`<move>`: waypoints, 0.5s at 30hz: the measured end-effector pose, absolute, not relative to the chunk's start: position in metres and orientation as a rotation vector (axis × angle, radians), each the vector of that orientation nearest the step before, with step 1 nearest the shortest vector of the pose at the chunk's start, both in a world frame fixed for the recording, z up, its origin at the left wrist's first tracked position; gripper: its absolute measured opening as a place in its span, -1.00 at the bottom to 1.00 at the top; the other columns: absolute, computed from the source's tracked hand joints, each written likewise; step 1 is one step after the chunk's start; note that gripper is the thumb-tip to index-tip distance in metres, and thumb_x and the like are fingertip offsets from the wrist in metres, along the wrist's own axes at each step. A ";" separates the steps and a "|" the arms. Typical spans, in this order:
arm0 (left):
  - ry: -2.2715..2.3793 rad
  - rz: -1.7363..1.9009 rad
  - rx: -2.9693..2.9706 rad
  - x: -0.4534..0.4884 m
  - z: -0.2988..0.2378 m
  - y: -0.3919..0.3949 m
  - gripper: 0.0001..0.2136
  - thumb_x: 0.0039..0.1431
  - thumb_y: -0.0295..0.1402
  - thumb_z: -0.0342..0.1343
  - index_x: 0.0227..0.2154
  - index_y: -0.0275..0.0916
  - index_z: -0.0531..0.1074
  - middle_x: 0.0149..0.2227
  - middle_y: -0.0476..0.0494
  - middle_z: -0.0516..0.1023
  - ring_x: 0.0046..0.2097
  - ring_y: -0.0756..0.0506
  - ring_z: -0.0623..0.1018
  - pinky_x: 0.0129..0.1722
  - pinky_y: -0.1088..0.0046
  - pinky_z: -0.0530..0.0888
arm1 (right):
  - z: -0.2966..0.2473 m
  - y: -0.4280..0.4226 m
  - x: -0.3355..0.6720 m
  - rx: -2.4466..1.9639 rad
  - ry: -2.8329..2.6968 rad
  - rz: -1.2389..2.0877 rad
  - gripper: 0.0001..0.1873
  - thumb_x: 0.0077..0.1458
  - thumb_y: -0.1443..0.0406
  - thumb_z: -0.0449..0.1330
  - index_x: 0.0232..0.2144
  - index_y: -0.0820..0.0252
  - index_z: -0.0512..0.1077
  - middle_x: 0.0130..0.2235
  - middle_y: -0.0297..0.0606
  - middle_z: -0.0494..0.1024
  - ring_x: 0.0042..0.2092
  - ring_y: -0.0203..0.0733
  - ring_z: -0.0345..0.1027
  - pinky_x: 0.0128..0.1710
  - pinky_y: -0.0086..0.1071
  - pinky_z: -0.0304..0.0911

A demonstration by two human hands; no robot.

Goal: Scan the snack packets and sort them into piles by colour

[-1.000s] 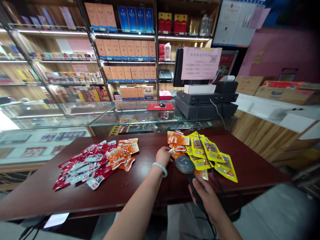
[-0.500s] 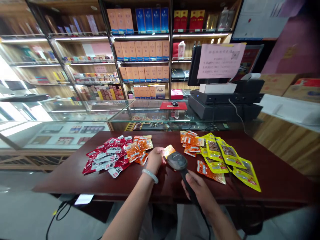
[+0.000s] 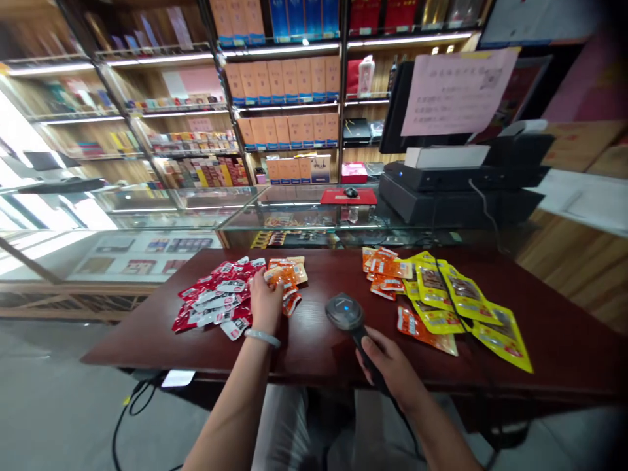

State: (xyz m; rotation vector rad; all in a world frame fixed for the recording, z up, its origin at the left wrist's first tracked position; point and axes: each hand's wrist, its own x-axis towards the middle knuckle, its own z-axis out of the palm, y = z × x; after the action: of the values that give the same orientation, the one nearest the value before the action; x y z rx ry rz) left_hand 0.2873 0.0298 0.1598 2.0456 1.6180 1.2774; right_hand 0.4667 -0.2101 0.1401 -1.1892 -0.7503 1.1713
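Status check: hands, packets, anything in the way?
Left hand at left-side orange packets, beside red packets; grip unclear. Right hand gripping scanner, clear of packets. Black cable crossing in front of yellow packets.

My left hand (image 3: 266,302) reaches out, back upward; my right hand (image 3: 392,366) is curled tight in a grip.
My left forearm (image 3: 233,409) slants up from the bottom edge, left of centre, to a hand just left of mid-frame, fingers pointing toward the top; how far they close, I cannot tell. My right forearm (image 3: 439,422) runs up and leftward from the lower right, its hand lower in the frame, thumb (image 3: 369,347) uppermost, fingers bent underneath.
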 end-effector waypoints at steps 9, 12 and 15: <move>0.906 0.615 2.336 0.416 0.165 -0.063 -0.78 0.17 -0.37 0.06 -0.17 -0.21 0.54 -0.13 -0.18 0.60 -0.10 -0.12 0.54 -0.02 0.35 0.45 | 0.142 -0.263 0.498 -1.277 -0.620 0.999 -0.39 0.08 -0.10 0.23 -0.01 0.23 0.41 -0.53 -0.40 0.39 -0.58 -0.40 0.16 -0.61 -0.52 0.07; 0.765 0.410 2.407 0.454 0.161 -0.087 -0.80 0.15 -0.38 0.07 -0.23 -0.21 0.57 -0.17 -0.19 0.60 -0.14 -0.11 0.54 -0.08 0.39 0.44 | 0.142 -0.287 0.511 -1.316 -0.528 0.915 -0.45 0.09 -0.08 0.23 -0.07 0.21 0.42 -0.50 -0.37 0.42 -0.57 -0.40 0.19 -0.61 -0.53 0.08; 0.758 0.408 2.522 0.481 0.159 -0.106 -0.71 0.16 -0.33 0.08 -0.07 -0.22 0.50 -0.09 -0.26 0.56 -0.05 -0.16 0.51 -0.02 0.34 0.40 | 0.140 -0.307 0.524 -1.305 -0.436 0.865 -0.49 0.08 -0.07 0.25 -0.12 0.19 0.42 -0.50 -0.37 0.43 -0.58 -0.38 0.19 -0.62 -0.53 0.08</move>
State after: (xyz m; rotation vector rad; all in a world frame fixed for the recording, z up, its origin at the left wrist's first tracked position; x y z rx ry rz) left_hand 0.4811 -0.1063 0.1593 2.5225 0.7576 0.4085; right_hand 0.5238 -0.3069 0.1401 -1.3049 -0.4357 0.8650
